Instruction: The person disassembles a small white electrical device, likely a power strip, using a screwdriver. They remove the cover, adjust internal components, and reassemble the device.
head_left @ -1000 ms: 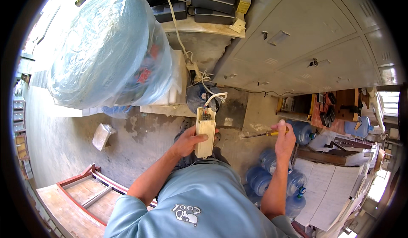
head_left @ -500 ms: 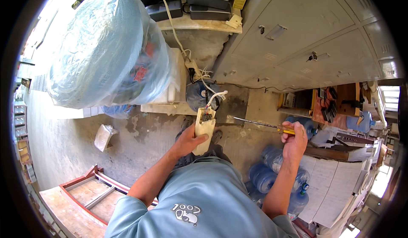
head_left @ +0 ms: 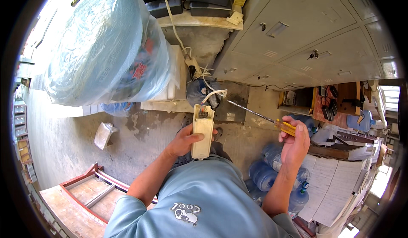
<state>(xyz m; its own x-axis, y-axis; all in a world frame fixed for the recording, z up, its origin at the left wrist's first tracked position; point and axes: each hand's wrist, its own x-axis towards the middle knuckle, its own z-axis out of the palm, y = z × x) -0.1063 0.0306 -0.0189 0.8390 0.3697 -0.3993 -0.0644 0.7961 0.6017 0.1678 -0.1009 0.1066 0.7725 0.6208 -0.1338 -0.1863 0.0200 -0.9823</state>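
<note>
In front of my body, my left hand (head_left: 182,143) is closed round a long cream plastic housing that looks like a power strip (head_left: 201,142), thumb across its face. Its far end is uncovered, showing dark terminals and small wires inside. A white cable (head_left: 214,94) lies just beyond that end; whether it joins the housing is hard to make out. To the right, my right hand (head_left: 294,146) grips a screwdriver (head_left: 286,128) by its yellow handle. The long metal shaft points left and away, its tip near the cable and apart from the housing.
A large blue bundle wrapped in clear plastic (head_left: 97,51) stands at the left. Grey lockers (head_left: 297,38) fill the far right. Blue water bottles (head_left: 263,176) crowd the floor beside my right arm. Black boxes (head_left: 208,9) sit on a shelf. A red-edged frame (head_left: 80,182) lies near left.
The housing has turned more upright and shifted slightly left, its broad face now toward me. The screwdriver has tilted, its tip moving up and a little left.
</note>
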